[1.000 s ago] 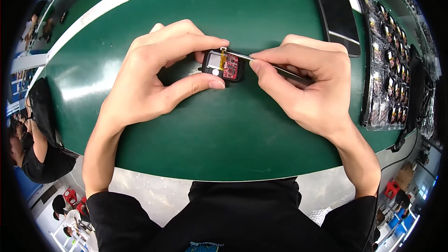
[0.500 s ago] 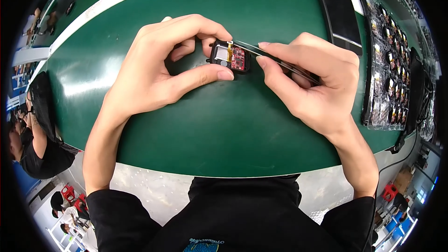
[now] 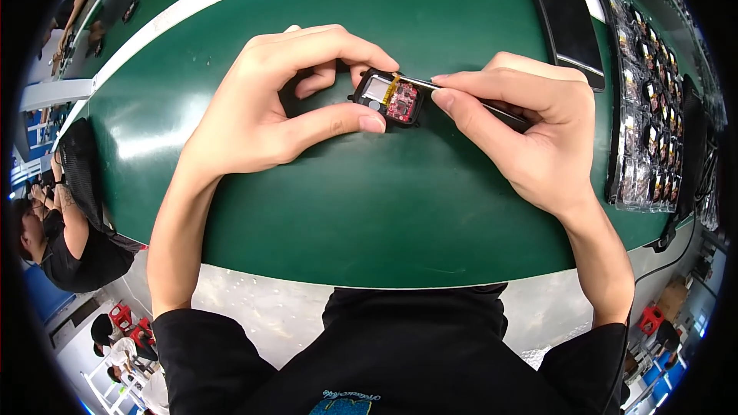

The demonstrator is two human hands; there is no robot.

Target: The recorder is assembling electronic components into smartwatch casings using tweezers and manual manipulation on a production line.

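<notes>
Left hand (image 3: 261, 119) pinches the small black module (image 3: 388, 98) over the counter (image 3: 369, 207); right hand (image 3: 530, 127) grips tweezers (image 3: 492, 106) closed. A slip could gouge its red circuit board (image 3: 403, 102).

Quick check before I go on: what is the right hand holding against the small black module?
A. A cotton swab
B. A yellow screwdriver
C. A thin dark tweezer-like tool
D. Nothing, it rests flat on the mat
C: the right hand pinches a thin dark tool whose tip meets the small black module, which the left hand steadies.
</notes>
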